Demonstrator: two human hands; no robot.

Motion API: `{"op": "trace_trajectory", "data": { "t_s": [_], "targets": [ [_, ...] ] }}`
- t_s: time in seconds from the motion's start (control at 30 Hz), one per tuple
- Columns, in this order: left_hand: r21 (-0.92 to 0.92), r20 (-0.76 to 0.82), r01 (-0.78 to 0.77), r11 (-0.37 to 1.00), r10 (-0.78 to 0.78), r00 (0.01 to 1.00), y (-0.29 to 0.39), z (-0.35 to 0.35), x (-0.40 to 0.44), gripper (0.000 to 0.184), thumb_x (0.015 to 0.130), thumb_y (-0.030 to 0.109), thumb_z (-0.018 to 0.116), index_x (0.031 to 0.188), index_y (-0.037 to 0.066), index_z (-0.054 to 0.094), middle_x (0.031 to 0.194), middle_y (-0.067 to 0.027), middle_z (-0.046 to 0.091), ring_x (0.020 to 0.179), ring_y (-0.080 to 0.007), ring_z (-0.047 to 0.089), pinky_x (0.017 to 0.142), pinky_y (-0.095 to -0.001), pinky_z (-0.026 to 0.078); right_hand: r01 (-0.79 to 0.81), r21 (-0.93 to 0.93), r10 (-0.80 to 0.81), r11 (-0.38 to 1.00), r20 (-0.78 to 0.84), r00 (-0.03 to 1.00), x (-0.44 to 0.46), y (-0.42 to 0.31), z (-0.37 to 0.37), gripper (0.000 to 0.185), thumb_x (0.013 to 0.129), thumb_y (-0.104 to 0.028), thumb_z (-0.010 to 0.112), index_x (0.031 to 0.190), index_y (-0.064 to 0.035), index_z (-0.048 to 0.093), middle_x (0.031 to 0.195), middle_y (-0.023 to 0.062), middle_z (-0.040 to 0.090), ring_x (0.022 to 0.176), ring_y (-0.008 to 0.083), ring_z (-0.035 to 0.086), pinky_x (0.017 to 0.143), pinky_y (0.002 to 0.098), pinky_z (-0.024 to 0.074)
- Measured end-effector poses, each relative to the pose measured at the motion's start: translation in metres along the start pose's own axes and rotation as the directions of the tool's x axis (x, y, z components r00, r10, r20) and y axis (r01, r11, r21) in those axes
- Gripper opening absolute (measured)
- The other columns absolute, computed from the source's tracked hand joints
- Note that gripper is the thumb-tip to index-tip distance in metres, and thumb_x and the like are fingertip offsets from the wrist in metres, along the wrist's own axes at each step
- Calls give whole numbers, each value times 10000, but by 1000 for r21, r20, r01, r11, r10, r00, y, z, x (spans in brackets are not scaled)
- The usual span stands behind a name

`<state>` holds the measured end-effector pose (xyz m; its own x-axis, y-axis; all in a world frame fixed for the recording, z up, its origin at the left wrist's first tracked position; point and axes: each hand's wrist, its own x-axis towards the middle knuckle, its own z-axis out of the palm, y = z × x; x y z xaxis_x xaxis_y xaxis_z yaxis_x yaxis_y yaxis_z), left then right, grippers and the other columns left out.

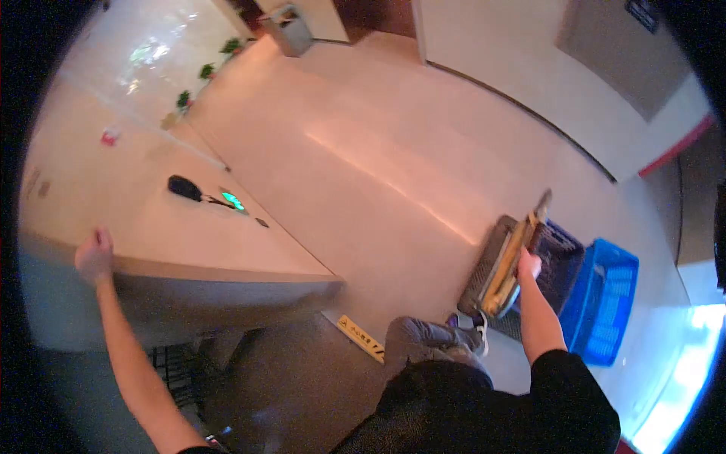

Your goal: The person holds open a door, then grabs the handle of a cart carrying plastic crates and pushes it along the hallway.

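My left hand (94,256) is raised at the far left in front of the pale wall (249,246), near its lower edge. Its fingers are curled into a fist, and nothing shows in it. On the right, my right hand (529,265) is closed at the side of a long yellow-brown object (505,266) lying over a dark plastic basket (561,261). What exactly the fingers grip is hidden. A blue plastic basket (616,303) stands beside the dark one, close to my right forearm.
A yellow floor-edge sign (361,338) marks a step near my legs, beside a dark lower area (265,378). A green-lit exit sign (234,200) is on the wall. Farther off are a bin (291,32) and several potted plants (206,72).
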<state>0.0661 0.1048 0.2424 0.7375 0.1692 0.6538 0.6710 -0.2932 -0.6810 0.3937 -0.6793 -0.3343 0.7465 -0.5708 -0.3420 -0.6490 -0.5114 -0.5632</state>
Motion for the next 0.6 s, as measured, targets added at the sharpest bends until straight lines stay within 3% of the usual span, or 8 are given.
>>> {"op": "trace_trajectory", "data": {
  "t_s": [0.13, 0.17, 0.23, 0.27, 0.3, 0.37, 0.43, 0.6],
  "targets": [
    [53, 46, -18, 998, 16, 999, -6, 11, 2, 320, 851, 451, 568, 766, 154, 653, 675, -107, 648, 567, -314, 621, 482, -438, 479, -127, 119, 124, 985, 33, 992, 25, 19, 20, 588, 644, -480, 636, 864, 64, 675, 908, 279, 648, 917, 397, 635, 832, 445, 485],
    [76, 99, -7, 997, 0, 995, 0, 0, 2, 319, 852, 456, 567, 769, 159, 650, 678, -107, 650, 559, -316, 619, 471, -444, 476, -81, 47, 82, 996, -1, 997, 2, -3, -1, 606, 648, -498, 634, 871, 64, 674, 915, 278, 648, 922, 391, 636, 830, 441, 486],
    [-17, -34, -34, 999, 33, 999, -8, 13, -1, 327, 859, 476, 547, 760, 179, 642, 677, -102, 650, 563, -322, 621, 456, -446, 470, -67, 80, 68, 995, -9, 998, 16, 10, 12, 616, 654, -544, 631, 805, 52, 682, 833, 253, 662, 857, 372, 658, 797, 422, 499],
    [78, 80, -13, 997, 6, 997, -6, 5, 2, 354, 866, 498, 520, 769, 178, 640, 687, -102, 654, 570, -326, 624, 453, -439, 469, -88, 69, 87, 994, 19, 996, -1, -6, -5, 584, 655, -537, 645, 765, 35, 685, 777, 227, 667, 819, 352, 667, 779, 425, 499],
    [172, 182, 9, 985, -41, 982, -2, -2, 2, 382, 872, 519, 493, 777, 178, 638, 696, -103, 657, 576, -329, 626, 449, -431, 468, -146, 156, 141, 977, 39, 989, 4, 0, -1, 544, 658, -519, 659, 735, 19, 685, 723, 195, 665, 737, 305, 677, 723, 411, 513],
    [83, 85, -39, 996, 32, 996, -32, 44, -1, 439, 885, 555, 428, 808, 177, 638, 731, -86, 671, 599, -332, 632, 476, -434, 476, -251, 272, 209, 929, 174, 962, 14, 10, 3, 479, 685, -468, 675, 668, 10, 656, 617, 127, 632, 549, 240, 639, 577, 367, 514],
    [116, 186, 44, 992, -65, 980, -10, 11, 3, 472, 886, 577, 395, 829, 178, 640, 750, -64, 677, 608, -330, 631, 512, -441, 481, -215, 312, 182, 925, 132, 974, 3, 1, -6, 472, 680, -457, 690, 669, 12, 637, 618, 116, 631, 519, 222, 627, 520, 359, 498],
    [122, 153, -39, 992, 20, 988, -12, 4, 6, 464, 881, 581, 398, 822, 192, 643, 737, -51, 676, 608, -318, 634, 523, -443, 480, -183, 302, 151, 936, 125, 981, 9, 5, -4, 436, 674, -440, 697, 668, -7, 647, 614, 108, 636, 541, 207, 643, 557, 336, 515]
  ]
}}
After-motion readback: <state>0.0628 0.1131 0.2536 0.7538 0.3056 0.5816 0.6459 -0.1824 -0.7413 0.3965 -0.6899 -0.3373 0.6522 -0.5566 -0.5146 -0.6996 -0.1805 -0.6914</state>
